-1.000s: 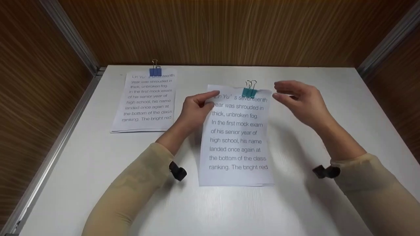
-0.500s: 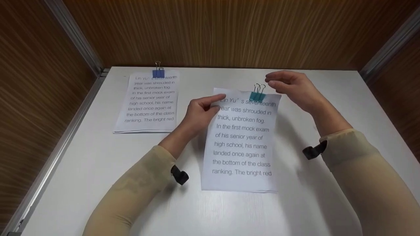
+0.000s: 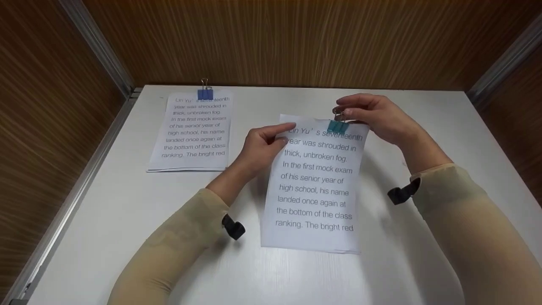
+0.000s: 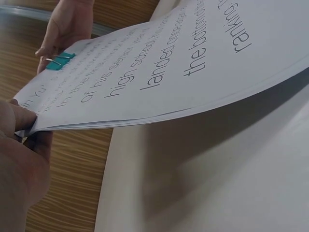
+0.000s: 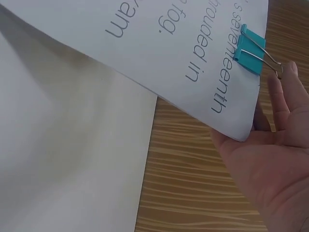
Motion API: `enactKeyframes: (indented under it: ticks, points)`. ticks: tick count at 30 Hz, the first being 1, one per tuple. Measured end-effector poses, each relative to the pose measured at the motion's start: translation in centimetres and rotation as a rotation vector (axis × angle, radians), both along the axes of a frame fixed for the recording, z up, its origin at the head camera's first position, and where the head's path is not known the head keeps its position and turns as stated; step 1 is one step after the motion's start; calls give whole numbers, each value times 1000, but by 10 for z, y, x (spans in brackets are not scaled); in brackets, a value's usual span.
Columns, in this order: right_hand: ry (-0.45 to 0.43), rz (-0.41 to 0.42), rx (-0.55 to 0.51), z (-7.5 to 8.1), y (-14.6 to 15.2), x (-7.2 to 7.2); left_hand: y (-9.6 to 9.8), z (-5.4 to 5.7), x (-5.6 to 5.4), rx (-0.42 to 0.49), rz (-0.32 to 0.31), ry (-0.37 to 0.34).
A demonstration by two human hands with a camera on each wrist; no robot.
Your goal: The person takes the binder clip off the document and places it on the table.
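Note:
Above the table, a stack of printed paper (image 3: 317, 182) is held up at a slight tilt. My left hand (image 3: 264, 146) pinches its upper left edge between thumb and fingers, which the left wrist view shows from the side. A teal binder clip (image 3: 338, 126) grips the top edge of the stack, right of the middle. My right hand (image 3: 381, 118) has its thumb and fingers around the clip's wire handles (image 5: 263, 55). In the right wrist view the thumb meets the handle ends, and the paper's corner lies against the palm.
A second printed stack (image 3: 190, 131) with a blue binder clip (image 3: 205, 94) lies at the back left of the white table (image 3: 106, 220). Wood-grain panels (image 3: 262, 42) stand behind and at both sides.
My right hand has come in leftward from beside the paper and now pinches the teal clip's handles. The held stack has shifted slightly right in the view, with my left hand still gripping it.

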State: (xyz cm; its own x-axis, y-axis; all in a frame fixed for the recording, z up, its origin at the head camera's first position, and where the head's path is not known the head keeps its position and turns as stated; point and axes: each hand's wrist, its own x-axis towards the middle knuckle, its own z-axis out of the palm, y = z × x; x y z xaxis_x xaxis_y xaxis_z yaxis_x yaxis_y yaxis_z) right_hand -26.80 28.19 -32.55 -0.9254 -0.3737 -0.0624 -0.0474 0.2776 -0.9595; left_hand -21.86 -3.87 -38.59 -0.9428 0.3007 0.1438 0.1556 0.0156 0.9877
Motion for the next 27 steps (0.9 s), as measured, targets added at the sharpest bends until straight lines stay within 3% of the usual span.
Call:
enactKeyframes:
  ticks: [11,18,27]
  points:
    - [63,-70,42,2,-8,5,0,-2,-1,-9,8,25]
    - [139,-126,-37,-1,-10,7,0,-6,-2,-9,21,32]
    - [164,-311,-218,4,5,7,-3,-11,-3,-38,47,18]
